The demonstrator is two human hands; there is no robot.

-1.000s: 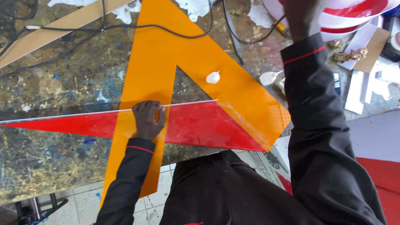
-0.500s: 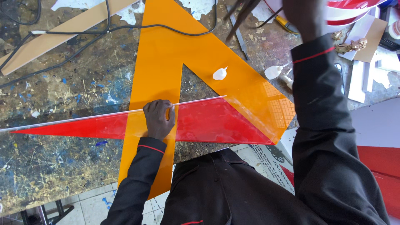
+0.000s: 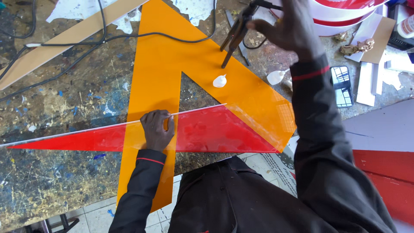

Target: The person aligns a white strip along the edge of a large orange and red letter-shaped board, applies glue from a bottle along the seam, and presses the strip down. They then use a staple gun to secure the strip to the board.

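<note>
The right hand is motion-blurred, so its grip on the dark tool is unclear. The orange sheet is cut off at the top edge. The left hand hides part of the red strip.

Orange sheet: glossy, smooth plastic
Red strip: was translucent plastic — shiny
Workbench: rough, paint-spattered — matt

We count one orange sheet, one red triangular sheet, two small white bottles, one phone, and two hands: left, right.
</note>
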